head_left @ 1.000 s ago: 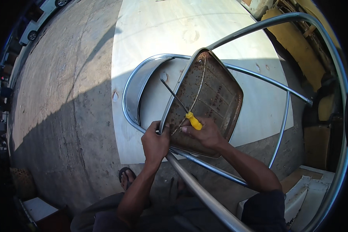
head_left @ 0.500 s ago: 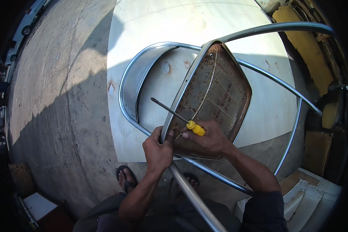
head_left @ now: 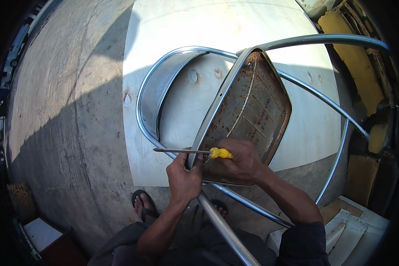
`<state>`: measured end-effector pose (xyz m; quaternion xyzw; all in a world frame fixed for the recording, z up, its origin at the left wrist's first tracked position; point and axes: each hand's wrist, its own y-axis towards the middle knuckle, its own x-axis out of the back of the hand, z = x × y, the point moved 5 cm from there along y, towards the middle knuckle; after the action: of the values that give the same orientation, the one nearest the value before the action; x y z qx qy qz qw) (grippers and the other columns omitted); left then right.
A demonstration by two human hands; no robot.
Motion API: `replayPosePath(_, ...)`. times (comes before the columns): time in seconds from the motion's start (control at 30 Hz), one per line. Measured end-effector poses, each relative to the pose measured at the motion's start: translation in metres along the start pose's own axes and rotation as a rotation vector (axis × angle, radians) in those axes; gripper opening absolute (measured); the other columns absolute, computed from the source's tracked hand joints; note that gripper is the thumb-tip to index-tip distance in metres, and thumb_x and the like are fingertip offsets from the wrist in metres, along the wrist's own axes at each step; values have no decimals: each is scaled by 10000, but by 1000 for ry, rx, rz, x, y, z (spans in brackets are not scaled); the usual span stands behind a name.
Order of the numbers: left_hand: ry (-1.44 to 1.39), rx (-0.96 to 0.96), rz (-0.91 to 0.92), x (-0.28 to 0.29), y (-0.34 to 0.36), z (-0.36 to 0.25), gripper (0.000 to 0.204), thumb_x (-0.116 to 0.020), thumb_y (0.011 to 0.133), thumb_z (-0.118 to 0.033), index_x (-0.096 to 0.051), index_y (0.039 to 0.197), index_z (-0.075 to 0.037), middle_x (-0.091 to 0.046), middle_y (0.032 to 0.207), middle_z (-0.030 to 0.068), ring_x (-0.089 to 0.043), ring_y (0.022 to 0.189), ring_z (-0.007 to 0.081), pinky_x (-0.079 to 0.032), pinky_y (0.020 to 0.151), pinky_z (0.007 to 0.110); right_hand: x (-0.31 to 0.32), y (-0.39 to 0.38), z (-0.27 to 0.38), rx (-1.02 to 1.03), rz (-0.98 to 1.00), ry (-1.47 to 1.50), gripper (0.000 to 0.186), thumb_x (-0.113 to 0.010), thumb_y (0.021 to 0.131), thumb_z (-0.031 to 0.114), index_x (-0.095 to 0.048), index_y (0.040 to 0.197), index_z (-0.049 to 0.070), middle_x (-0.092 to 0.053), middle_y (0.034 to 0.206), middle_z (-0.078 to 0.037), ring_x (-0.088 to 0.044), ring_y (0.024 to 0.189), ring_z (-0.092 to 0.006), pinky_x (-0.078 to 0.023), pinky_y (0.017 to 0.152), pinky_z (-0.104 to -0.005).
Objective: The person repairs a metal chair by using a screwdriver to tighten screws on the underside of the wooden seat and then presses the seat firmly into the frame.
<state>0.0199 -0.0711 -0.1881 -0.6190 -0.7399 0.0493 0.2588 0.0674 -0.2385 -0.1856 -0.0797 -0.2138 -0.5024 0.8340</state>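
An upturned metal chair frame of shiny curved tubes (head_left: 139, 111) stands on a pale board (head_left: 173, 35). Its rusty brown seat pan (head_left: 252, 111) tilts up in the middle of the view. My left hand (head_left: 184, 177) grips the tube at the pan's lower left edge. My right hand (head_left: 244, 162) holds a screwdriver with a yellow handle (head_left: 221, 153). Its steel shaft (head_left: 179, 151) lies almost level and points left across the frame tube.
Rough concrete floor (head_left: 66, 124) spreads to the left, partly in shadow. My sandalled foot (head_left: 144, 206) stands below the board's edge. Yellow foam pieces (head_left: 357, 57) and white moulded packing (head_left: 359, 230) lie at the right. A box (head_left: 42, 232) sits at the lower left.
The screwdriver has swung from pointing up-left over the seat pan to lying nearly level, its tip now left of the frame tube. Both hands stayed at the pan's lower edge.
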Motion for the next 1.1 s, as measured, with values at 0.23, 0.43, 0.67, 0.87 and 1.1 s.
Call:
replayPosePath(0.23,-24,70,44,2,-1,-1,255,-673,911,-125,-675,1109,36,-690,779,110,-581,692,99,-477,645,291,-1,-3,1,-72,-79,-18,164,-754,813,32,-650,939,15,-638,811,-126,-654,717,-255,-497,650,-348)
replayPosePath(0.43,-118,45,130,2,-3,6,280,-703,886,-111,-639,1116,36,-699,877,72,-625,795,113,-499,745,286,-10,-19,-3,-134,-174,-59,199,-754,824,60,-660,991,6,-657,847,-147,-666,752,-284,-515,678,-363)
replayPosePath(0.67,67,79,105,1,2,-9,315,-766,832,-128,-635,1068,32,-698,844,101,-645,779,138,-513,728,309,-13,-20,11,-208,-265,-87,246,-753,816,52,-660,1034,-16,-683,912,-181,-688,813,-323,-544,725,-385)
replayPosePath(0.87,76,41,84,2,3,-8,313,-771,822,-134,-634,1047,35,-701,815,123,-650,750,150,-512,702,325,-12,-16,15,-161,-258,-46,260,-737,793,17,-677,1046,-1,-691,917,-167,-690,814,-313,-543,727,-380)
replayPosePath(1.1,75,87,128,5,2,-13,371,-767,810,-143,-645,1107,44,-720,905,208,-719,820,243,-534,749,340,-12,-15,16,-116,-118,-35,256,-734,799,22,-687,1050,7,-689,903,-147,-680,787,-283,-535,721,-352)
